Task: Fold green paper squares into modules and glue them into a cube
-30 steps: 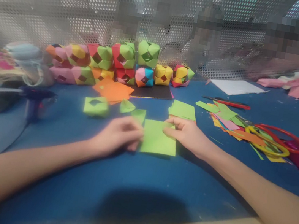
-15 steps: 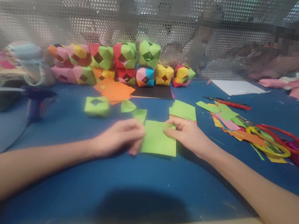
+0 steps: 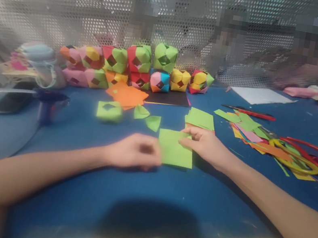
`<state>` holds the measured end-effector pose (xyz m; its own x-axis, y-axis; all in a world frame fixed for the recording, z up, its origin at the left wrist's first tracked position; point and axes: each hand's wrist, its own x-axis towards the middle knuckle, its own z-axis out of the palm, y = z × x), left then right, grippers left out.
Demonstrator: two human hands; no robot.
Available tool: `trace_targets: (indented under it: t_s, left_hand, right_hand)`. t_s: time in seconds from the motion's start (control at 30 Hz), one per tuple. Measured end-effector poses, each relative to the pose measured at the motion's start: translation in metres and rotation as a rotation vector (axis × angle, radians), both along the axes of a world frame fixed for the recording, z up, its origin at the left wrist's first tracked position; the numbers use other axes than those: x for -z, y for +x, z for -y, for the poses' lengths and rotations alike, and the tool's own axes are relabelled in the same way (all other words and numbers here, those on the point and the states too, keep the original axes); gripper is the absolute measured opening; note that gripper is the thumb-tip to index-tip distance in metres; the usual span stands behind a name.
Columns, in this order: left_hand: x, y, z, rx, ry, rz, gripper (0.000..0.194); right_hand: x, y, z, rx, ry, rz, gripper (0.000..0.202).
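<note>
A flat square of light green paper (image 3: pixel 175 154) lies in front of me, above the blue table. My right hand (image 3: pixel 207 147) pinches its upper right part between thumb and fingers. At the paper's left edge, my left hand (image 3: pixel 134 151) has its fingers curled and thumb drawn in, closed on that edge; motion blurs the fingertips. Just beyond are two small folded green paper pieces, one a leaf-like unit (image 3: pixel 153 123) and the other a folded unit (image 3: pixel 141 112). A partly built green paper cube (image 3: pixel 109 111) sits to their left. Behind my right hand rests a stack of green squares (image 3: pixel 201 118).
Folded paper cubes (image 3: pixel 139 58) stand stacked against a perforated metal screen (image 3: pixel 97 14). Orange paper (image 3: pixel 128 95) lies before them. Paper scraps, scissors with yellow handles (image 3: pixel 305 161) and a red-handled tool (image 3: pixel 258 114) are at right. A blue glue gun (image 3: pixel 47 105) stands at left.
My left hand has shifted from the paper's upper left side to lower on its left edge, uncovering the leaf-like piece. My right hand keeps its pinch. The whole view has shifted slightly.
</note>
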<state>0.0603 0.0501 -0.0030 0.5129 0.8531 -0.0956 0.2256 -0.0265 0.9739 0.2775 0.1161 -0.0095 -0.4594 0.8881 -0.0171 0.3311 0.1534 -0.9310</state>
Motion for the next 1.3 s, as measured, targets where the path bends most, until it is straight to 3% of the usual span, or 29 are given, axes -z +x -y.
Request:
trace_targets:
  t_s: [0.07,0.2,0.4,0.6,0.73,0.87,1.0,1.13,1.3]
  left_hand:
    - [0.001,0.0,0.0,0.029,-0.028,0.048,0.028]
    - [0.002,0.001,0.0,0.001,-0.059,0.081,0.023]
    - [0.0,0.004,-0.005,-0.086,-0.184,0.336,0.016]
    - [0.001,0.003,-0.006,-0.077,-0.184,0.285,0.029]
    - [0.003,0.003,-0.004,-0.091,-0.087,0.214,0.037]
    - [0.003,0.004,-0.005,-0.285,0.101,0.152,0.021]
    - [0.002,0.007,-0.008,-0.464,0.099,0.241,0.03]
    - [0.003,0.012,-0.007,-0.386,0.05,0.201,0.034]
    - [0.008,0.01,-0.007,-0.314,0.056,0.052,0.021]
  right_hand:
    - [0.001,0.0,0.0,-0.007,-0.005,-0.002,0.027]
    - [0.003,0.001,-0.001,-0.005,0.013,0.018,0.026]
    - [0.002,0.002,-0.001,-0.006,-0.004,0.02,0.021]
    - [0.004,0.002,-0.001,-0.008,0.008,0.024,0.023]
    - [0.002,0.002,-0.001,-0.011,-0.047,0.002,0.023]
    - [-0.003,0.005,-0.004,-0.001,-0.082,-0.089,0.026]
    - [-0.007,0.006,-0.004,0.03,-0.068,-0.136,0.028]
    - [-0.01,0.002,0.003,-0.027,-0.023,-0.09,0.026]
    - [-0.011,-0.002,0.014,-0.047,0.138,0.021,0.025]
